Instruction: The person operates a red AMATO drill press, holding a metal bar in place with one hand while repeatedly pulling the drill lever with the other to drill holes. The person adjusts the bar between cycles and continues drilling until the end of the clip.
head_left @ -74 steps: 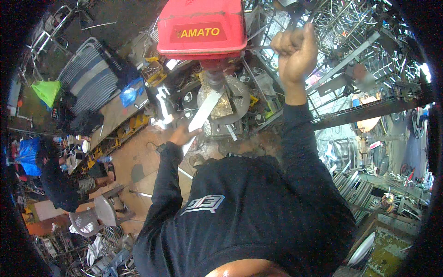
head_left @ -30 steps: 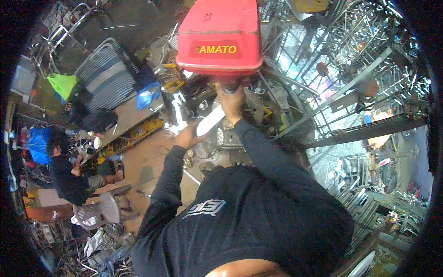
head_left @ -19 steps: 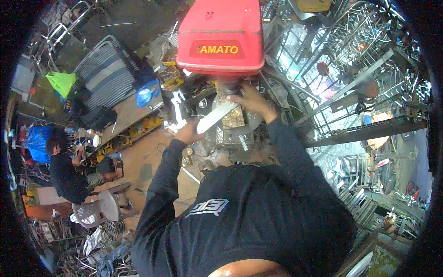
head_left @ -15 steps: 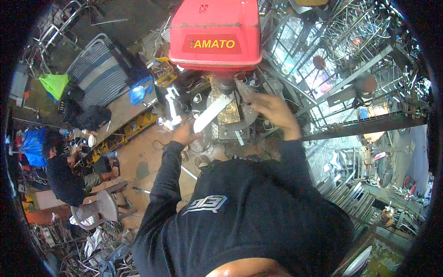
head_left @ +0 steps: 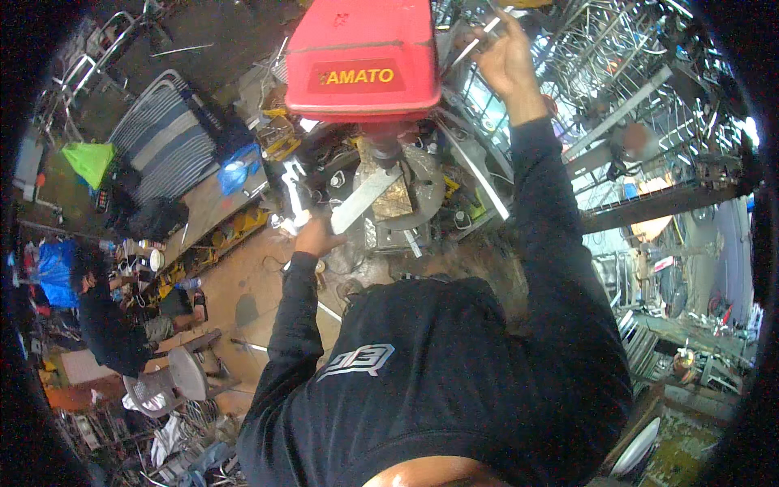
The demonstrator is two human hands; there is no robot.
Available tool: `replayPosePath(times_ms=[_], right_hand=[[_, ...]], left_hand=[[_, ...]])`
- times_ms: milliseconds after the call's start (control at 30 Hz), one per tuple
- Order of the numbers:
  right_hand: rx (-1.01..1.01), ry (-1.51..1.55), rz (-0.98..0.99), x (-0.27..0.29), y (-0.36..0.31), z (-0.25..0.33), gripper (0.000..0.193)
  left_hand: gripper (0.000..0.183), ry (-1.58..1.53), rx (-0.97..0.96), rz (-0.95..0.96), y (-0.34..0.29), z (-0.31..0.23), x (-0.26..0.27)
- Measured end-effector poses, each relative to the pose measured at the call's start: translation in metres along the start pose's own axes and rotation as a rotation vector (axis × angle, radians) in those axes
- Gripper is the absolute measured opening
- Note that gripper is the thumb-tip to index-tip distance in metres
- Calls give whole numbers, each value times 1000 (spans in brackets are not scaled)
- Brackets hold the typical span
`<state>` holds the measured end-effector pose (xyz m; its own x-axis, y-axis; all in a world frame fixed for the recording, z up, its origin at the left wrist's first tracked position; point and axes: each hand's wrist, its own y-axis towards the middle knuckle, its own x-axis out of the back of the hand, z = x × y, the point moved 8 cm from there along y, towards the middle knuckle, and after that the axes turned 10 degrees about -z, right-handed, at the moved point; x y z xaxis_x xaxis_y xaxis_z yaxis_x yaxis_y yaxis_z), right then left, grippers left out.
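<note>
A red drill press [head_left: 361,61] stands in front of me, its head hiding part of the work area. Beneath its chuck [head_left: 388,154] lies a pale flat metal strip [head_left: 361,201], slanting down toward my left. My left hand [head_left: 316,235] is closed on the near end of that strip. Raised at the upper right, my right hand [head_left: 507,65] has its fingers bent about a thin bright feed lever [head_left: 477,40] beside the press head. A second lever [head_left: 479,174] slopes down below it. The worn drill table [head_left: 426,199] shows under the strip.
White metal brackets [head_left: 294,191] sit left of the drill table. At the left, a person in dark clothes [head_left: 109,312] sits by a grey plastic chair [head_left: 182,377]. Metal racks and tubing [head_left: 633,97] crowd the right. A striped folding frame [head_left: 166,138] leans beyond the low bench.
My right hand has gone from beside the chuck up and right to the feed lever. The lower lever has come into sight. My left hand stays on the strip; the view has shifted slightly.
</note>
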<state>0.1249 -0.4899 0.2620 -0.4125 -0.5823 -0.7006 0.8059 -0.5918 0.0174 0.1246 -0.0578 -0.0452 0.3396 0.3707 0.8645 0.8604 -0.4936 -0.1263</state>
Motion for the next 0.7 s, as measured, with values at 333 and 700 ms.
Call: replayPosePath(times_ms=[333,700], right_hand=[[296,-200,140,-37,-70,18,47],[436,-189,102,-40,-86,22,46]], left_hand=[[60,221,-26,-128,-6,-24,24],[59,297,-68,-251,-8,-18,20]])
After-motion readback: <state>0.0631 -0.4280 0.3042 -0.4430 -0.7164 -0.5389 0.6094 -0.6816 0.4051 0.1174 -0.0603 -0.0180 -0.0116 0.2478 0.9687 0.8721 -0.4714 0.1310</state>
